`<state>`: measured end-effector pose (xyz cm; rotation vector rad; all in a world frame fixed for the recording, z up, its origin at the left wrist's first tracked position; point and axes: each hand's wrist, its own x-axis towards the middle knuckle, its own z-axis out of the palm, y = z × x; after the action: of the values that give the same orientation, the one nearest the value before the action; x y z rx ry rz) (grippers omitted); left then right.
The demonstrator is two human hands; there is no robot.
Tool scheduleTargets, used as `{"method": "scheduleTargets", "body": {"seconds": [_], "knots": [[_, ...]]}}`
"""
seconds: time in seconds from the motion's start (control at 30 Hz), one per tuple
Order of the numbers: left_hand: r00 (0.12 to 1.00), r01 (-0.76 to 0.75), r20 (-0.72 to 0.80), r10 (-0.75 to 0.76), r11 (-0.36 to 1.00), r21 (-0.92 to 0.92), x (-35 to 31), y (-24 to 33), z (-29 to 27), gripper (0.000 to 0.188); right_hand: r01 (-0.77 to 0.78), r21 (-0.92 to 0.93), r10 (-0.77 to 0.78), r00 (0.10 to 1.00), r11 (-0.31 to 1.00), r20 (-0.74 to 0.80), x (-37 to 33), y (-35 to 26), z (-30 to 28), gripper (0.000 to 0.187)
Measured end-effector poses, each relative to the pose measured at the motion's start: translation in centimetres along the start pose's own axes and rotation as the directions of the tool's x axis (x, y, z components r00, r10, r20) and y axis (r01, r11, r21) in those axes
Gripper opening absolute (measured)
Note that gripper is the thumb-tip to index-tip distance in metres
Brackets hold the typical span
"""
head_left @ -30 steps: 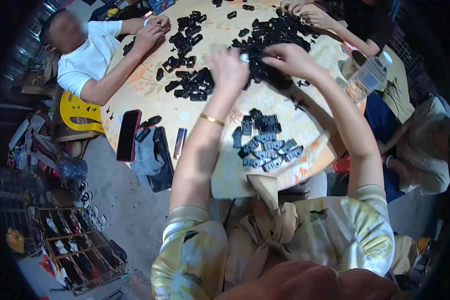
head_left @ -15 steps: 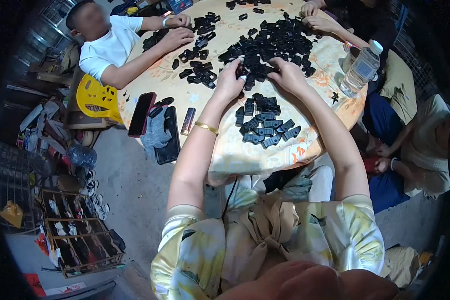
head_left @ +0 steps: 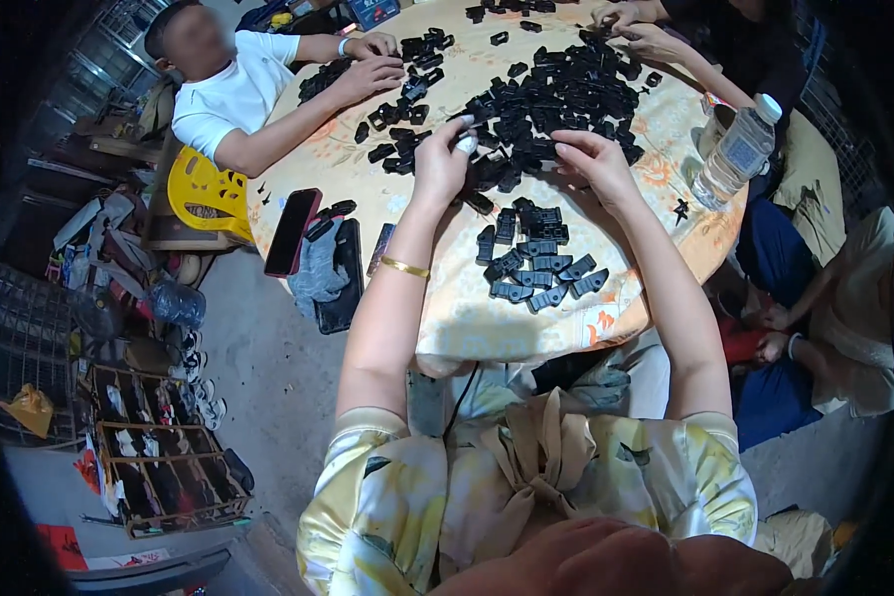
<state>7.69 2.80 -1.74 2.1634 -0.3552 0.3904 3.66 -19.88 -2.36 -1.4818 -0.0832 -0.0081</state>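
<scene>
Black parts [head_left: 571, 94], apparently plastic, form the main heap on the cloth-covered bench [head_left: 457, 318], directly beyond the person's two hands. Left hand [head_left: 439, 164]: located at the near left edge of the heap, fingers loosely bent, with a white band [head_left: 467, 144] on one digit. Whether it grips a part cannot be determined. Right hand [head_left: 604, 171]: located at the near right edge, thumb and forefinger directed inward toward the parts; grip cannot be confirmed. The hands stand apart, a placement that probably gives each its own access to the heap. A near group [head_left: 543, 263] of similar parts lies between the forearms, just short of the heap, presumably set there so that the two lots do not mix. Phone [head_left: 293, 231], dark flat case [head_left: 342, 298] and clear bottle [head_left: 737, 154] occupy outer positions, likely to leave the middle for the parts.
</scene>
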Motion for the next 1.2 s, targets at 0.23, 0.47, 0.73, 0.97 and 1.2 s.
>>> {"method": "scheduleTargets", "body": {"seconds": [0.23,0.47,0.73,0.97,1.2], "knots": [[0.923,0.375,0.262,-0.282,0.5,-0.781,-0.5,2.3,0.3,0.025,0.053,0.176,-0.058,0.998,0.983,0.026,0.3,1.4,-0.5,0.016],[0.938,-0.344,0.127,0.323,0.817,0.463,-0.3,-1.0,2.3,0.025,0.306,-0.574,-0.328,0.942,0.76,0.067,-0.6,0.4,0.1,0.021],[0.94,-0.122,0.321,-0.114,0.768,0.629,0.4,1.4,2.3,0.028,0.396,-0.745,-0.28,0.917,0.538,0.285,-0.8,1.0,-0.8,0.031],[0.924,-0.379,0.195,0.329,0.721,0.58,-0.6,1.0,2.6,0.016,0.394,-0.541,-0.402,0.909,0.743,0.111,-1.0,-0.1,0.2,0.032],[0.95,-0.165,0.232,0.207,0.969,-0.185,-2.6,6.2,2.9,0.032,0.422,-0.24,-0.438,0.899,0.874,-0.014,-0.9,0.2,0.1,0.031]]}}
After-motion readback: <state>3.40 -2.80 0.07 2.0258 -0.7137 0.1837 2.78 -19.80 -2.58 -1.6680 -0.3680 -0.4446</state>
